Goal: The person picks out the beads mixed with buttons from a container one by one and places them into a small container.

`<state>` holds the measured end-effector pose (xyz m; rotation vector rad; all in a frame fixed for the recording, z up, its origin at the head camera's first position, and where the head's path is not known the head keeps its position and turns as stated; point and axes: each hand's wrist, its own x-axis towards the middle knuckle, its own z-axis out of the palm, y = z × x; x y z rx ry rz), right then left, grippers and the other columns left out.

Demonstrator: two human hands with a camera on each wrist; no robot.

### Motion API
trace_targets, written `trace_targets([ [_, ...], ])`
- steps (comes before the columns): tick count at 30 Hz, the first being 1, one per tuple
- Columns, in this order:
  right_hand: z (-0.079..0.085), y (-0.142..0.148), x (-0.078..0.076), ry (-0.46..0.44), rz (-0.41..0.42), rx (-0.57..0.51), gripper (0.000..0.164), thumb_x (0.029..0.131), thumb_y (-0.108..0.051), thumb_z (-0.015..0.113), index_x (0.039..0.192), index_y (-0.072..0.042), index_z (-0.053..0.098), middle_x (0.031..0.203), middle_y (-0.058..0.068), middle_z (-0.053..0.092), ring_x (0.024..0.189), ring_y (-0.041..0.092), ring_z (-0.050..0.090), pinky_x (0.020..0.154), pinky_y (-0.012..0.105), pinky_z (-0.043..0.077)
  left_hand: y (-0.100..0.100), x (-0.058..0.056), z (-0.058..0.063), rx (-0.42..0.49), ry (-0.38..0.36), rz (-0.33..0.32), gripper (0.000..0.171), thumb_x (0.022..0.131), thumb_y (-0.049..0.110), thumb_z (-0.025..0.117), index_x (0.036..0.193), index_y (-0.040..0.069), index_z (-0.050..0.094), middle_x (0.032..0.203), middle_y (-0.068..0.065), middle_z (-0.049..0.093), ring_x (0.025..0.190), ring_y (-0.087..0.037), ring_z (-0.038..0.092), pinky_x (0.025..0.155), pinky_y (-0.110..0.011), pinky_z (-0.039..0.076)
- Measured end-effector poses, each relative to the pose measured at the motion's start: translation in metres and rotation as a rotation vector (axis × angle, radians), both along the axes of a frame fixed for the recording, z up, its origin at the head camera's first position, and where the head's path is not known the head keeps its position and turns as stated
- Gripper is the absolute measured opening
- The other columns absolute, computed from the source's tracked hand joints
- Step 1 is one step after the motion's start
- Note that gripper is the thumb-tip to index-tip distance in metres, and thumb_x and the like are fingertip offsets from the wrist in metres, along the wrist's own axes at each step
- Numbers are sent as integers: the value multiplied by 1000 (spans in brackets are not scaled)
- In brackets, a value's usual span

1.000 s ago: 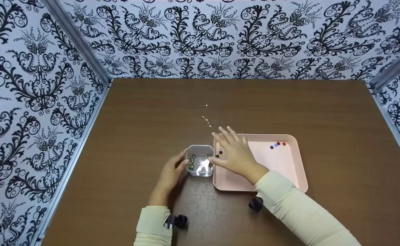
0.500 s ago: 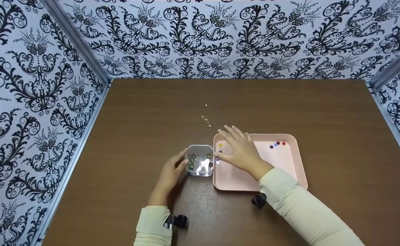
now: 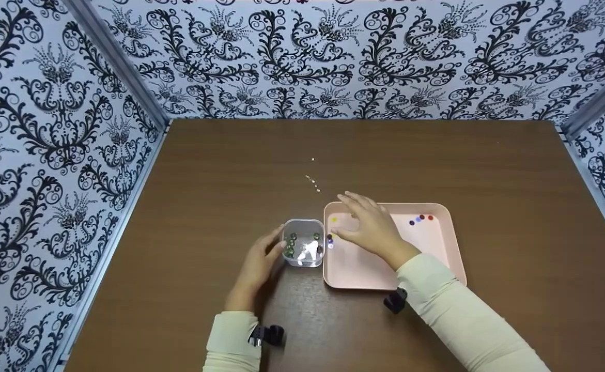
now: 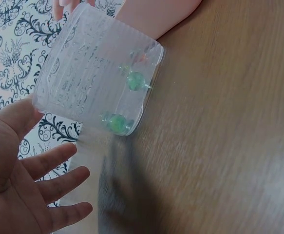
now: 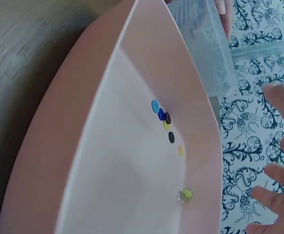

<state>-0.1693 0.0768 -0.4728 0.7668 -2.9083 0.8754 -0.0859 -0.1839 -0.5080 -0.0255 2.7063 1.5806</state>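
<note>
My left hand point(image 3: 257, 260) is at the left side of a clear plastic container point(image 3: 303, 262), thumb and index finger touching its rim. In the left wrist view its other fingers point(image 4: 64, 184) are straight and spread. Green glass marbles point(image 4: 117, 123) lie inside the container. My right hand point(image 3: 373, 230) hovers over the left part of a pink tray point(image 3: 385, 276), fingers extended and apart, with nothing seen between them. Below it, small coloured discs point(image 5: 161, 114) in blue, black and yellow lie along the tray's left wall. A greenish marble point(image 5: 185, 195) rests there too.
More small discs point(image 3: 421, 219) sit at the tray's back right. The container stands against the tray's left side on the brown wooden table point(image 3: 219, 170). White specks point(image 3: 313, 182) show on the tabletop behind. Patterned walls point(image 3: 302, 57) border the table.
My right hand has moved right, from the container's right edge to over the tray, uncovering the discs near the tray's left wall. The left hand and container have stayed put.
</note>
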Motion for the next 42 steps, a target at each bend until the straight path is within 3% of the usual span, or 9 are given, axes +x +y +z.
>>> trace_targets([
  [11, -3, 4, -5, -42, -11, -80, 73, 78, -41, 77, 141, -15, 51, 142, 9, 51, 131, 32, 46, 107, 58, 33, 0, -1, 0, 19, -20, 11, 43, 97, 19, 58, 138, 7, 54, 141, -21, 49, 134, -40, 40, 112, -54, 28],
  [21, -4, 8, -9, -192, -69, -235, 67, 79, -32, 78, 139, -14, 54, 142, 13, 50, 134, 33, 42, 110, 51, 33, -1, -1, 0, 13, -25, 12, 43, 97, 19, 58, 138, 9, 53, 141, -20, 50, 133, -40, 41, 112, -55, 28],
  [31, -10, 12, -14, -185, -60, -302, 61, 78, -18, 79, 134, -7, 57, 133, 13, 58, 121, 33, 54, 104, 48, 41, -1, -1, 0, -8, -33, 17, 43, 97, 21, 58, 138, 10, 54, 141, -18, 50, 133, -41, 40, 112, -56, 26],
  [42, -19, 17, -21, -237, -64, -391, 53, 78, -11, 77, 127, 1, 60, 123, 17, 64, 116, 37, 57, 101, 49, 43, -1, -2, 1, -19, -64, 31, 44, 97, 23, 58, 139, 13, 53, 143, -16, 49, 136, -44, 35, 113, -59, 22],
])
